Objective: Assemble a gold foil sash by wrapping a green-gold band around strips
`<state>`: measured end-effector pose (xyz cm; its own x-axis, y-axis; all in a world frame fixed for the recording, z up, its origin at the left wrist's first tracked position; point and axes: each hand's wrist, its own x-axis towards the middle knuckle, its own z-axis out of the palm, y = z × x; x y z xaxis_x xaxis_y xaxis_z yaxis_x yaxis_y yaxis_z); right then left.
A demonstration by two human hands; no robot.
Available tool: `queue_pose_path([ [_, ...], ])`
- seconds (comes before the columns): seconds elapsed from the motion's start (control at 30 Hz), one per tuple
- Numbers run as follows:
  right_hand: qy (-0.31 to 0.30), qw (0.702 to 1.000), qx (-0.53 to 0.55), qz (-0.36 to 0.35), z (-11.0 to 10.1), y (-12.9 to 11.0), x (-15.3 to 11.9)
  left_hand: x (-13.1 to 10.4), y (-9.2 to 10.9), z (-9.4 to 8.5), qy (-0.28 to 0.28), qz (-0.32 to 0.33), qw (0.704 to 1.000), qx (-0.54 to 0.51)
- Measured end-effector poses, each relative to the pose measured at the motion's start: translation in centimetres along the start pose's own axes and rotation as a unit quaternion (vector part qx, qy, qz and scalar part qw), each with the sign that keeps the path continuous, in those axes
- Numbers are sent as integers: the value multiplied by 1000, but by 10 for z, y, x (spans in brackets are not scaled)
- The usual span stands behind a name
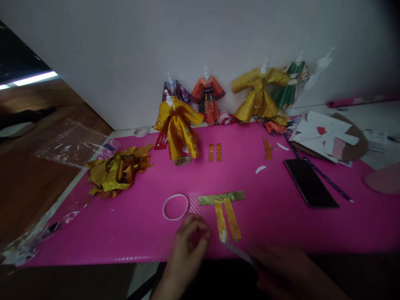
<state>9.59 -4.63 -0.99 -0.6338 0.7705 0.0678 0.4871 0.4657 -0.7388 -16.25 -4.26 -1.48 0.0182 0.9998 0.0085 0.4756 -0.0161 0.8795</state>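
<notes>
My left hand (189, 243) rests near the table's front edge, with thumb and forefinger curled towards each other. Whatever lies between those fingertips, if anything, is too small to make out. Dark and blurred, my right hand (281, 266) closes around what look like scissors (239, 252), their thin grey blade pointing left. A small white piece (223, 236) is at the blade's tip, over the lower end of a yellow fabric strip (220, 216). Beside it lies a second yellow strip (231, 221). Both reach up to a greenish-gold band (221, 198) lying crosswise. A white ring of tape (164, 211) lies to the left.
Crumpled gold fabric (117, 171) lies left on the pink table (140, 233). Several small dressed figures, including one in a gold robe (178, 125), stand along the back wall. Two small orange strips (215, 153) lie mid-table. A phone (309, 183), pencil (328, 179) and paper scraps (325, 131) are right.
</notes>
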Motion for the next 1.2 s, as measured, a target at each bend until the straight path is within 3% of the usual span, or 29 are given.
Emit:
queue_pose_path([
  [0.1, -6, 1000, 2, -4, 0, 2, 0, -2, 11, 8, -46, -32, 996, -72],
  [0.27, -28, 1000, -5, -2, 5, 6, -2, -1, 9, 11, -85, -51, 987, -127],
  [0.8, -55, 998, 24, 18, 5, 4, 3, -2, 12, 20, -71, -50, 982, -165],
  [1.07, -24, 998, 23, 51, 9, 4, 2, -3, 10, 16, -47, -36, 982, -179],
  [1.2, 67, 990, -34, 122, 6, 23, -9, -6, 3, 11, -23, -55, 985, -164],
])
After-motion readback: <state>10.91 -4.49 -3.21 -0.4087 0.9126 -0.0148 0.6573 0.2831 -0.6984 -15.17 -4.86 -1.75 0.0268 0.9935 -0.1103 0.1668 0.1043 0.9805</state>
